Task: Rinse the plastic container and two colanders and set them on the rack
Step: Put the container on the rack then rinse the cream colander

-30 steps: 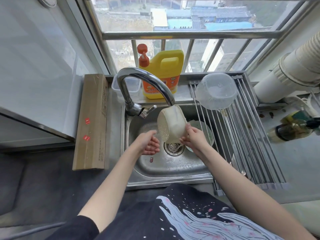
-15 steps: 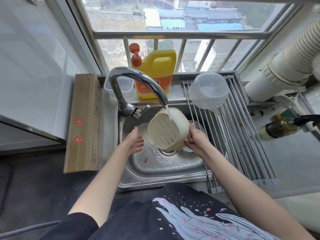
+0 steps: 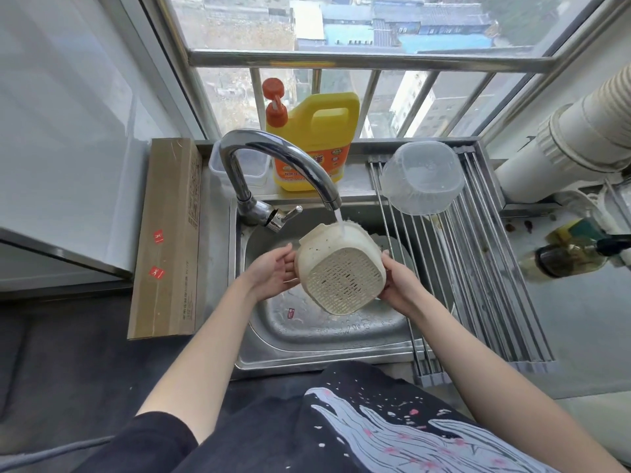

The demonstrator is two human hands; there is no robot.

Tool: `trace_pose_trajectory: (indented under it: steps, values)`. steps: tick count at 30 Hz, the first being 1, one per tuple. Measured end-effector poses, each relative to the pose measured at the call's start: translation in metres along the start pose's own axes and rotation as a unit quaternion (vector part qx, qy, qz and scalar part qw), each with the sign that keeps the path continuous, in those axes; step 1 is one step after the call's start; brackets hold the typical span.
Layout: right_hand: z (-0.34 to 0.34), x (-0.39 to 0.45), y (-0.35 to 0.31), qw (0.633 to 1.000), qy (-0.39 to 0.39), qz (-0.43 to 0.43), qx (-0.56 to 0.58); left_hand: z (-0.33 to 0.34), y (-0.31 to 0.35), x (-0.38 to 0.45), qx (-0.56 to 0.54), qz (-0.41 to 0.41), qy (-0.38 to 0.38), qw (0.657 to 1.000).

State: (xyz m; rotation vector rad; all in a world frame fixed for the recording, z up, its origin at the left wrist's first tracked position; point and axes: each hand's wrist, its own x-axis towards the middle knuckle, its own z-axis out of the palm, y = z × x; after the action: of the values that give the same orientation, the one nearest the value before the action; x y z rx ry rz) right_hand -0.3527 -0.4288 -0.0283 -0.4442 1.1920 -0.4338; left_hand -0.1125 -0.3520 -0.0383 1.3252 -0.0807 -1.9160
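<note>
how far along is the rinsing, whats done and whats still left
Done: the clear plastic container sits upside down on the roll-up rack. In hand: the left hand and right hand hold the cream colander under the faucet, water running onto it. Left: racking this colander, then rinsing and racking what looks like the second one, partly hidden in the sink.

A colander [image 3: 341, 268] is hanging over the sink [image 3: 307, 343], under the tap [image 3: 273, 158], between the left hand [image 3: 269, 274] and right hand [image 3: 403, 285]. A container [image 3: 423, 179] is sitting upturned on the rack [image 3: 478, 268], right of the sink. A jug [image 3: 314, 141] is standing behind the tap, and a box [image 3: 167, 240] is lying left of the sink.
</note>
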Motion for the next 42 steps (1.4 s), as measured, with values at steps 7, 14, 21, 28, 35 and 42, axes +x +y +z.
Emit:
trace_pose_trajectory:
  steps: [7,14,21,28,35,42]
  values:
    - [-0.005,0.022,0.012,0.99,-0.023,0.098,0.103,0.008,0.013,-0.004,0.021,0.037,-0.021,0.999]
    - [-0.001,0.017,0.012,0.971,-0.033,0.162,0.172,0.027,0.027,-0.006,0.05,0.046,-0.016,0.998]
    - [0.01,0.019,0.006,0.986,-0.007,0.141,0.094,0.03,0.034,-0.013,0.019,0.088,-0.046,0.995]
    - [0.022,0.017,-0.006,0.996,0.038,0.081,-0.026,0.023,0.028,-0.022,0.033,0.139,-0.038,0.989]
    - [0.01,0.019,0.0,0.993,0.063,0.079,-0.067,0.026,0.016,-0.022,0.027,0.186,-0.025,0.982]
    - [0.005,0.014,0.005,0.996,0.067,0.046,-0.038,0.05,0.03,-0.02,-0.069,0.175,0.029,0.982]
